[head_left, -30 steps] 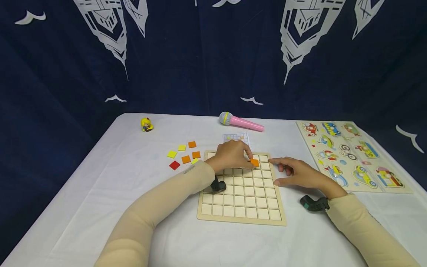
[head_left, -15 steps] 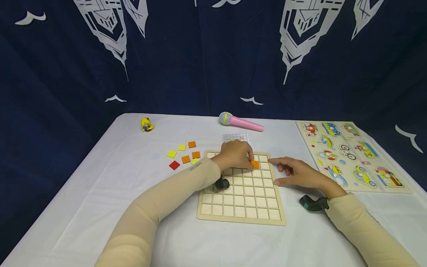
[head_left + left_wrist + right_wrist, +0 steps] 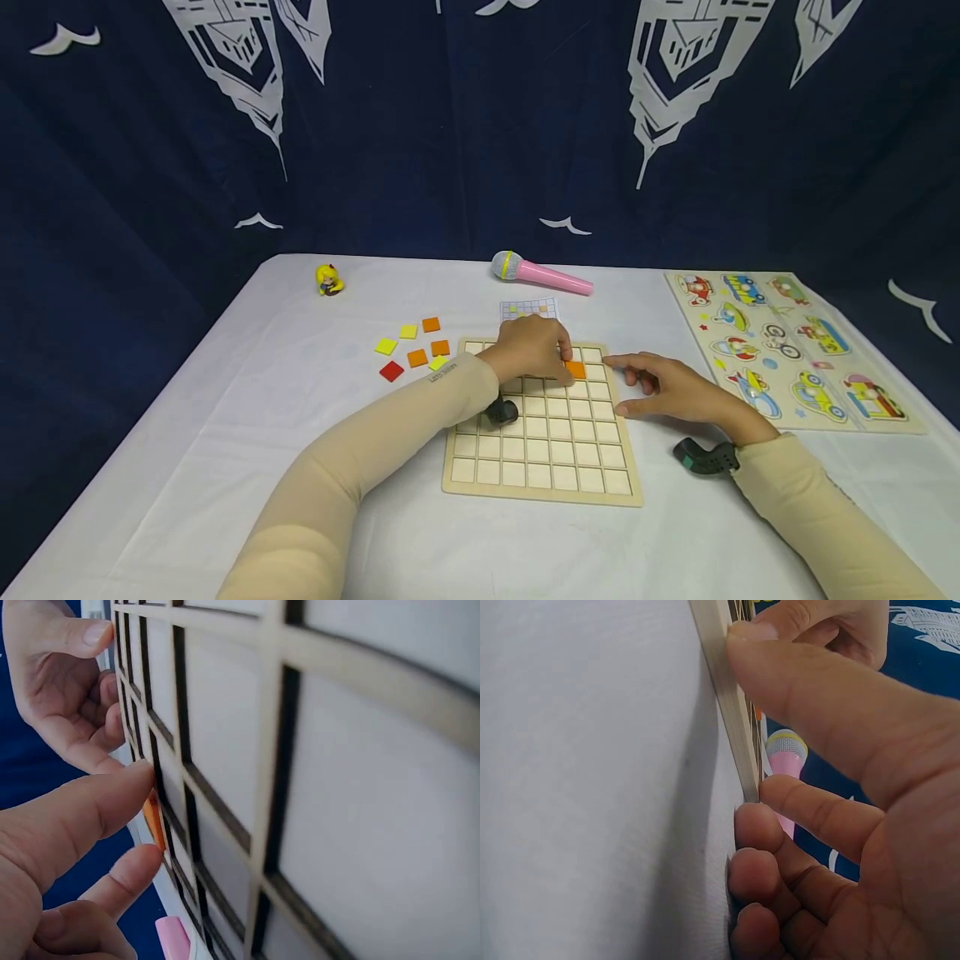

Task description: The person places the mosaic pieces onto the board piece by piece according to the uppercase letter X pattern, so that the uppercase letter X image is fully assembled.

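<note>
So your left hand [image 3: 528, 346] pinches an orange tile [image 3: 576, 370] on the board [image 3: 560, 429]. Your right hand [image 3: 678, 392], thumb and forefinger apart, touches its edge.

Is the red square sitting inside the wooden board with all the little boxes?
No, the red square lies on the white tablecloth, to the left of the wooden board and apart from it.

On the white tablecloth [image 3: 187, 433]: toward the left, a small yellow-haired figurine [image 3: 329, 281]; near the back edge, a pink microphone [image 3: 553, 277], silver head leftward; at right, a flat vehicle-picture board [image 3: 795, 354]. Behind, a dark blue curtain [image 3: 450, 125] with white printed motifs.
</note>
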`<state>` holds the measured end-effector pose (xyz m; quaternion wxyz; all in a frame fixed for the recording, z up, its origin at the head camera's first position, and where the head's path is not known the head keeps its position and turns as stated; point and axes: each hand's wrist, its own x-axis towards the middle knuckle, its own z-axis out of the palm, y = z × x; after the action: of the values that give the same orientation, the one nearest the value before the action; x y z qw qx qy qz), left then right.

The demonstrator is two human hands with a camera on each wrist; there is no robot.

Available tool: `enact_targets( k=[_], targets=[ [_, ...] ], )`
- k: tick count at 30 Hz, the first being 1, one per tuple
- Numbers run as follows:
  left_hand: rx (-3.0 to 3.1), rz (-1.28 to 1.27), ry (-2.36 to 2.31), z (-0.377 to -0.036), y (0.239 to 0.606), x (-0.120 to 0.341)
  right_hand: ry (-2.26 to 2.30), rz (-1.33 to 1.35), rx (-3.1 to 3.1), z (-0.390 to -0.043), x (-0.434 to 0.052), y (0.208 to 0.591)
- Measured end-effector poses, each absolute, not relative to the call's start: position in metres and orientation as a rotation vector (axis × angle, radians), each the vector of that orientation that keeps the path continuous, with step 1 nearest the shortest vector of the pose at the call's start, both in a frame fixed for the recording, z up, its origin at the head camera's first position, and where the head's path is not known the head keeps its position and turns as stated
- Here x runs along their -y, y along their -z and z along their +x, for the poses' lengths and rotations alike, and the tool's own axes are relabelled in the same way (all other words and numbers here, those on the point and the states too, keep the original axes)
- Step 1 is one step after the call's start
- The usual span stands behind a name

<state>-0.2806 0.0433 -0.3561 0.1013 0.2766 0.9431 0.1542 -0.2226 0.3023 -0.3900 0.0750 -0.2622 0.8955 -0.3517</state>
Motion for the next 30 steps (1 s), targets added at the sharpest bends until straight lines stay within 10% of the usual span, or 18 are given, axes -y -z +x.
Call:
enact_targets(
  k=[30],
  targets=[
    [-2.521, 1.051, -0.955, -0.255, 0.328, 0.063, 1.059, -0.777, -2.674, -0.223, -0.302, 0.39]
  ],
)
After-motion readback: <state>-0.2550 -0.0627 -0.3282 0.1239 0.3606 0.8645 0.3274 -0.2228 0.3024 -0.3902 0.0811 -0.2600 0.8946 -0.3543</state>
